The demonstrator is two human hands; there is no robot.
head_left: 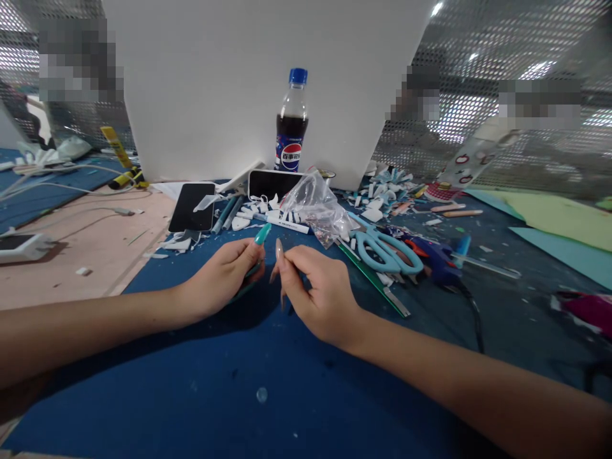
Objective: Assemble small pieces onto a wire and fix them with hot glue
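Observation:
My left hand is closed over the blue mat, thumb pressed toward the curled fingers. A glossy teal tip sticks up at its thumb; whether it is a long nail or a held piece I cannot tell. A dark teal edge shows beneath those fingers. Just to the right, a small gap away, my right hand is curled with thumb and forefinger together and long brownish nails showing. Anything in its pinch is hidden. Beyond both hands lie a white marker and a clear plastic bag.
Light-blue scissors, a green-edged strip and a blue glue gun with its cord lie at right. Two phones, foam scraps and a cola bottle stand or lie before a white board.

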